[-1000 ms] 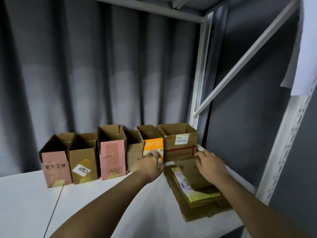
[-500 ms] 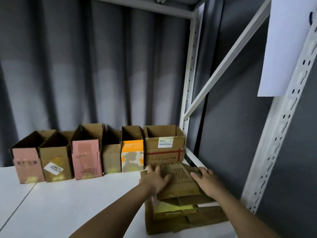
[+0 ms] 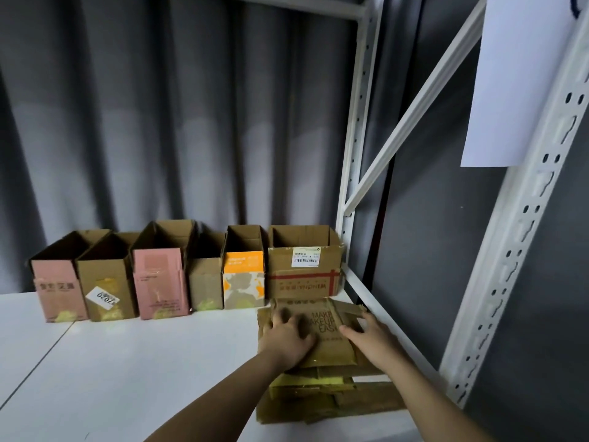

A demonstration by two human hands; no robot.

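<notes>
A flattened brown cardboard box (image 3: 322, 327) printed with dark letters lies on top of a stack of flattened boxes (image 3: 328, 400) at the right end of the white shelf (image 3: 127, 362). My left hand (image 3: 287, 338) lies on the top box's left part with spread fingers. My right hand (image 3: 369, 338) lies on its right part, fingers reaching over the printed face. Whether either thumb hooks under the cardboard is hidden. Behind the stack stands an open brown box with red tape (image 3: 304, 269).
A row of open boxes lines the back: pink (image 3: 59, 288), brown with a white label (image 3: 106, 282), pink (image 3: 159, 282), small brown (image 3: 205, 282), orange-and-white (image 3: 243, 279). A white rack post (image 3: 516, 250), a diagonal brace (image 3: 411, 113) and a hanging white sheet (image 3: 516, 78) stand at the right.
Both hands came to rest on the lettered flattened box at the top of the stack. The camera swung right and moved closer, and the box seems to lie flatter than half a second ago.
</notes>
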